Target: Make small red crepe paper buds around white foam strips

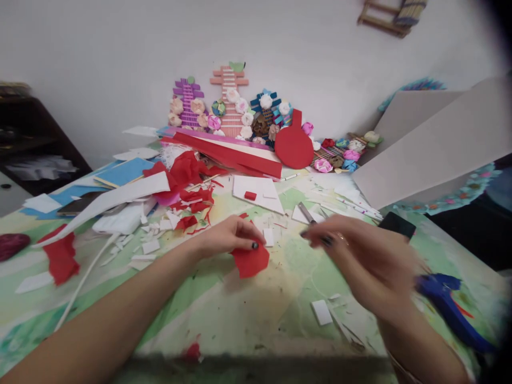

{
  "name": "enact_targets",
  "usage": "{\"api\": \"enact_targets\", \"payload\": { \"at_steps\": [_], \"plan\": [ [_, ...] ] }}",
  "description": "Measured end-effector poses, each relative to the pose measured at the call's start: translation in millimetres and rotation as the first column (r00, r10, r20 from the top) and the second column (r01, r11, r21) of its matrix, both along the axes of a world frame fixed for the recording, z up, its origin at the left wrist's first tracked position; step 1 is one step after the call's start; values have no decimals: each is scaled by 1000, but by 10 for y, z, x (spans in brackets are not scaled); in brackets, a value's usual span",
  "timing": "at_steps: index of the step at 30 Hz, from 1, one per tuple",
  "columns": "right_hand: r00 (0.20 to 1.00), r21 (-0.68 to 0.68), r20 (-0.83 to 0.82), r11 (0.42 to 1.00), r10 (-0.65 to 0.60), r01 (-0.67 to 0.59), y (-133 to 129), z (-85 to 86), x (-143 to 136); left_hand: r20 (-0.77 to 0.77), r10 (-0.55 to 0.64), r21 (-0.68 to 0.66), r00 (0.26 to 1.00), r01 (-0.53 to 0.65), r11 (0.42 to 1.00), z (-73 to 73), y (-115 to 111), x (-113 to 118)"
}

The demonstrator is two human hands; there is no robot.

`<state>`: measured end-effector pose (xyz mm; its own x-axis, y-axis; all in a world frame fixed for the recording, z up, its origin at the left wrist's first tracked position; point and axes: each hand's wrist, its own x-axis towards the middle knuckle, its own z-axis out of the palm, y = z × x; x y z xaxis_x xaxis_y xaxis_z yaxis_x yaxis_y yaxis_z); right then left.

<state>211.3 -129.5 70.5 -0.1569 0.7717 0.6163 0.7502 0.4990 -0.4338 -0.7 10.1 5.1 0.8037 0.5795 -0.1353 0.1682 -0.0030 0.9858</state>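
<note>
My left hand pinches a small irregular piece of red crepe paper just above the table, thumb on top. A small white foam-board piece lies right behind the red paper. My right hand is smeared by motion, over the right part of the table, its fingers pointing left. Close beyond its fingertips lies a slim grey tool, perhaps a craft knife, partly hidden by the hand. Whether the fingers touch it, I cannot tell. Another white rectangle lies nearer the front edge.
A blue glue gun lies at the right. Torn red paper and white scraps are heaped left of centre. Behind stand a red round cutout and flower-decorated stick crafts. A white cable crosses the left side.
</note>
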Motion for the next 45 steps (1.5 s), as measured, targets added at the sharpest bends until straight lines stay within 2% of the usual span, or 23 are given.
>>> {"api": "enact_targets", "payload": {
  "at_steps": [4, 7, 13, 15, 18, 19, 21, 22, 23, 24, 26, 27, 28, 30, 31, 32, 34, 37, 38, 39, 41, 42, 45],
  "plan": [
    [967, -402, 248, 902, -57, 156, 644, -398, -90, 3, -344, -55, 939, 344, 937, -58, -112, 84],
    [915, -463, 403, 859, -15, 218, 850, -681, -179, 24, -328, -22, 944, 329, 944, -106, -131, 124],
    [942, -418, 329, 884, -66, 208, 855, -764, -119, -41, 15, 223, 999, -5, 975, -62, 75, 1],
    [950, -387, 264, 884, -168, 264, 893, -726, -13, -78, 329, 436, 941, -265, 860, -33, 177, -77],
    [950, -386, 116, 868, -290, 312, 940, -641, 190, 58, 682, 583, 729, -579, 570, -12, 284, -170],
    [953, -422, 15, 862, -302, 280, 938, -604, 260, 94, 694, 500, 713, -637, 587, -10, 299, -185],
    [941, -561, -255, 826, -223, 44, 900, -528, 385, 151, 637, 200, 756, -654, 729, -14, 296, -186],
    [913, -641, -385, 750, -131, -163, 869, -497, 430, 180, 600, 36, 779, -615, 788, -19, 283, -174],
    [873, -709, -488, 591, -18, -384, 833, -477, 456, 207, 574, -103, 792, -566, 818, -26, 265, -157],
    [819, -753, -565, 345, 100, -561, 800, -471, 458, 227, 562, -206, 795, -525, 826, -33, 245, -137],
    [706, -745, -663, -122, 248, -656, 759, -512, 388, 240, 565, -329, 789, -481, 812, -43, 207, -96],
    [679, -730, -682, -192, 273, -656, 757, -554, 324, 244, 567, -364, 787, -467, 806, -44, 190, -79],
    [672, -706, -697, -74, 250, -704, 770, -604, 251, 249, 566, -387, 786, -455, 802, -41, 174, -66],
    [673, -546, -724, 472, 149, -692, 821, -698, 124, 261, 566, -418, 782, -437, 796, -21, 148, -50],
    [651, -445, -750, 641, 116, -626, 850, -729, 86, 271, 569, -431, 777, -431, 793, -5, 137, -48],
    [604, -358, -792, 735, 87, -576, 874, -747, 69, 283, 571, -440, 771, -424, 792, 12, 127, -49],
    [519, -338, -854, 720, 37, -606, 898, -751, 93, 304, 559, -440, 772, -407, 801, 43, 110, -57],
    [586, -563, -807, 381, -66, -733, 897, -745, 169, 319, 487, -387, 813, -357, 850, 57, 82, -57],
    [631, -613, -771, 363, -81, -702, 902, -750, 184, 305, 448, -360, 840, -334, 871, 48, 68, -47],
    [660, -617, -746, 467, -89, -634, 913, -757, 190, 276, 404, -327, 872, -310, 893, 32, 51, -29],
    [689, -422, -723, 823, -53, -379, 944, -762, 187, 181, 323, -263, 929, -271, 926, -18, 8, 24],
    [702, -292, -712, 918, -22, -267, 958, -756, 182, 122, 293, -230, 948, -260, 938, -49, -18, 58],
    [745, -243, -666, 956, -40, -166, 953, -701, 172, -20, 297, -97, 955, -298, 950, -132, -97, 164]
  ]
}}
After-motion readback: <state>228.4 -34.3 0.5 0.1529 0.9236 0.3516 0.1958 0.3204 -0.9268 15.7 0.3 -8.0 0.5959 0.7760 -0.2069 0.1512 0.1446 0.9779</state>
